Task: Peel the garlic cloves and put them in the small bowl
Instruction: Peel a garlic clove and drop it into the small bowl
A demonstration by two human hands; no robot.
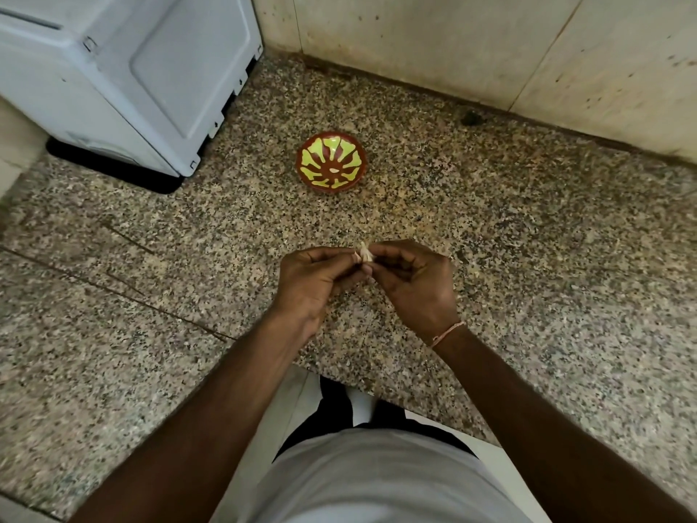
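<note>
Speckled stone counter | your left hand and right hand both pinched one garlic clove, skin partly on | bowl beyond held one peeled clove; more left.

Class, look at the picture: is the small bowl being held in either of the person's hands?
No. The small bowl sits alone on the counter, while both hands pinch a garlic clove nearer the person.

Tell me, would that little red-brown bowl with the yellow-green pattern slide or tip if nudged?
The small red-brown bowl with the yellow-green pattern looks glazed and shallow, so it probably slides on the speckled stone counter rather than tips. It seems nearly empty, likely light. If ceramic, it may chip.
</note>
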